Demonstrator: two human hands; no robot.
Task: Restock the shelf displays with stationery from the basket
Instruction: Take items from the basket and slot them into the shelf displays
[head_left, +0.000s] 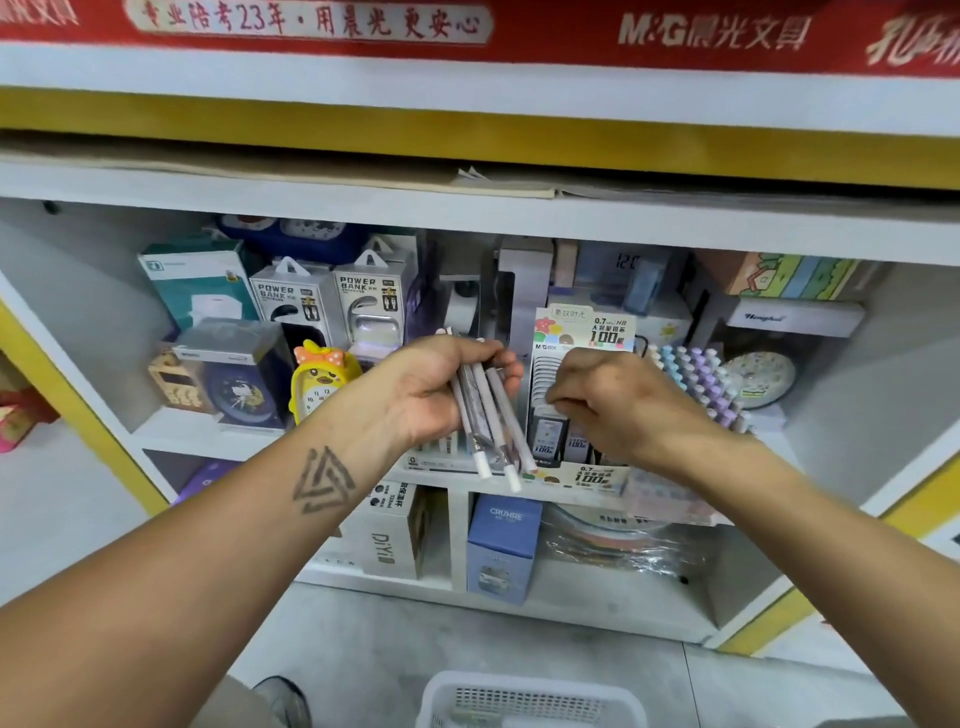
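My left hand (431, 387) is shut on a bundle of several grey-lilac pens (491, 415) with white ends pointing down, held in front of the middle shelf. My right hand (608, 400) is to the right of the bundle, fingers pinched together at a small pencil-lead case in the lead refill display box (582, 338); what the fingertips hold is hidden. A rack of pastel-capped pens (696, 374) stands just right of that hand. The white plastic basket (530, 699) sits on the floor at the bottom edge.
Power bank boxes (332, 306), a yellow chick clock (322, 379) and a blue clock box (239, 384) fill the shelf's left side. A blue carton (501, 545) and a white DIY box (389, 530) stand on the lower shelf. A red banner (467, 26) runs overhead.
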